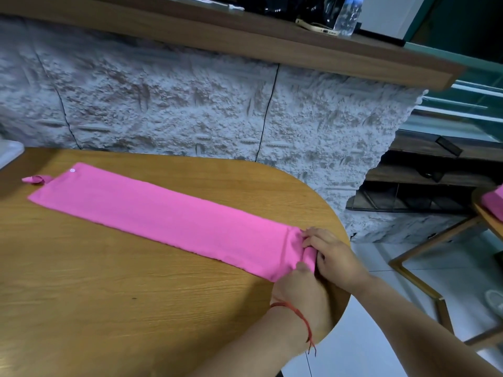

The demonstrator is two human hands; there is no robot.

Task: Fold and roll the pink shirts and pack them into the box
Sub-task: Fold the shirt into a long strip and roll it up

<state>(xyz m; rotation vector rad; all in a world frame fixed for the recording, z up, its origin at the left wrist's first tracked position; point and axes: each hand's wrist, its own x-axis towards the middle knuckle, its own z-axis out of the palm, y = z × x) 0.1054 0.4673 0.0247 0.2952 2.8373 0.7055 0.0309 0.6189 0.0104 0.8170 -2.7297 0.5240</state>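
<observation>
While the pink shirt (pixel 163 213) lies folded in a long strip on the table (pixel 109 295), stretching away from both hands, the left hand (pixel 300 285) and right hand (pixel 336 254) touch side by side; both grip its bunched near end.

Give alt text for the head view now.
The left hand and right hand pinch the bunched near end of a long folded pink shirt lying flat on a wooden table. A water bottle stands on the shelf behind.
</observation>
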